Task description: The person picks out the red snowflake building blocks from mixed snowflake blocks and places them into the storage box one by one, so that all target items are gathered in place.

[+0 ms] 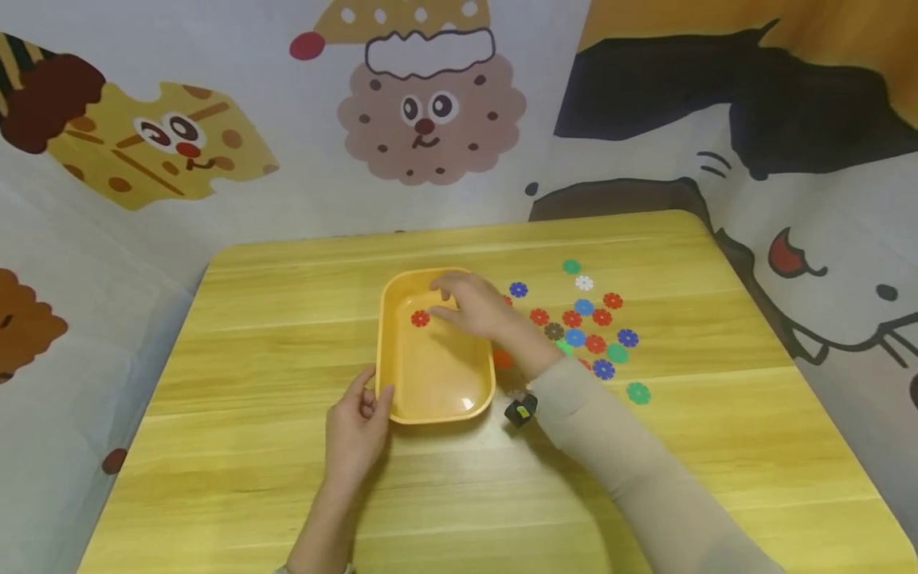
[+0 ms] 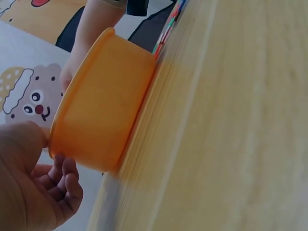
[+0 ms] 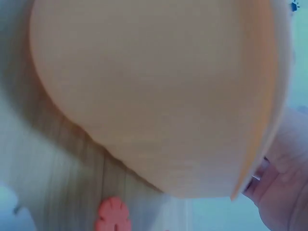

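1. A smooth, glossy orange plastic tray [image 1: 435, 375], rectangular with rounded corners and a raised rim, is seen on the pale yellow wood-grain counter [image 1: 251, 446] between the two hands.
2. The near left corner of the tray is grasped by the left hand [image 1: 356, 430], with the thumb laid on the rim and the fingers curled against the outer wall.
3. The right hand [image 1: 469, 307] is held over the far right part of the tray, its fingers loosely bent and pointing left; nothing is seen gripped in it.
4. A red flower-shaped disc [image 1: 420, 319], flat with a scalloped edge, lies on the tray floor just beside the right fingertips.
5. To the right of the right hand, a scatter of like discs [image 1: 584, 323] in red, blue, green, white and brown is spread on the counter.
6. A small black device [image 1: 521, 410] is worn under the right wrist, at the cuff of a beige sleeve [image 1: 610, 446].
7. Only the left wrist view shows the tray's matte outer wall [image 2: 101, 115] side-on, with the left thumb at the rim and the fingers curled below it.
8. Only the right wrist view, heavily blurred, shows the tray wall [image 3: 159, 91] from close by and one red disc [image 3: 112, 215] on the counter outside it.
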Tool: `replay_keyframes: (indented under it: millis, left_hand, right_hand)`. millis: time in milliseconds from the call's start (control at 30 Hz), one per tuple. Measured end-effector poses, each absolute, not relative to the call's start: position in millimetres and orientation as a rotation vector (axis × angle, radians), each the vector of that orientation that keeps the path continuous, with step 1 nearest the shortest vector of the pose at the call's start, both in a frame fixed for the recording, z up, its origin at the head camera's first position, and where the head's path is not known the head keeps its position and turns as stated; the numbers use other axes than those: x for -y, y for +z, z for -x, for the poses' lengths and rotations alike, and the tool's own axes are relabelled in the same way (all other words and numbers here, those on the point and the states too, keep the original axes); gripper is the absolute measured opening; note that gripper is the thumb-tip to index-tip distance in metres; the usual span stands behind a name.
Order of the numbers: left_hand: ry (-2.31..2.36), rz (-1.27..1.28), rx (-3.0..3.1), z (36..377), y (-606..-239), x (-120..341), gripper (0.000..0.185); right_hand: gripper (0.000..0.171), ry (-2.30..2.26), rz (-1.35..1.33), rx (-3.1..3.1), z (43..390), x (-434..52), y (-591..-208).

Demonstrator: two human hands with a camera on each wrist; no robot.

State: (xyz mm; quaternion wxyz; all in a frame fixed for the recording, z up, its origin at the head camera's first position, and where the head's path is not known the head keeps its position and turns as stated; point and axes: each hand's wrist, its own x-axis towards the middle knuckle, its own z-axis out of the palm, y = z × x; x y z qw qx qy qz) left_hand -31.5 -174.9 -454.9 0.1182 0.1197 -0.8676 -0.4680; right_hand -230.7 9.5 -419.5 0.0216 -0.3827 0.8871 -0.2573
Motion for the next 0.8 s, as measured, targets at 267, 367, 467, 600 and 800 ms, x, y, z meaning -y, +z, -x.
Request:
replay_keyframes:
  millis: [267,367,467,600,800]
  left_hand:
    - [-1.479,-0.373,2.488,29,-455,176,0.038]
    - [-1.557,-0.409,2.472,29,-454,176,0.038]
    - [-1.665,-0.45,2.44,29,-451,175,0.039]
    - [-1.77,-0.489,2.394,29,-450,174,0.04]
    - [-1.798,-0.508,2.384,29,-452,172,0.042]
  right_hand:
    - [0.041,-0.888,1.184,-2.745,226,-28,-418]
    - [0.041,-0.916,1.15,-2.747,224,-35,-419]
    - [0.041,-0.966,1.123,-2.747,223,-43,-420]
    - [0.041,-1.016,1.101,-2.751,222,-55,-420]
    - [0.039,-1.029,1.08,-2.789,221,-71,-418]
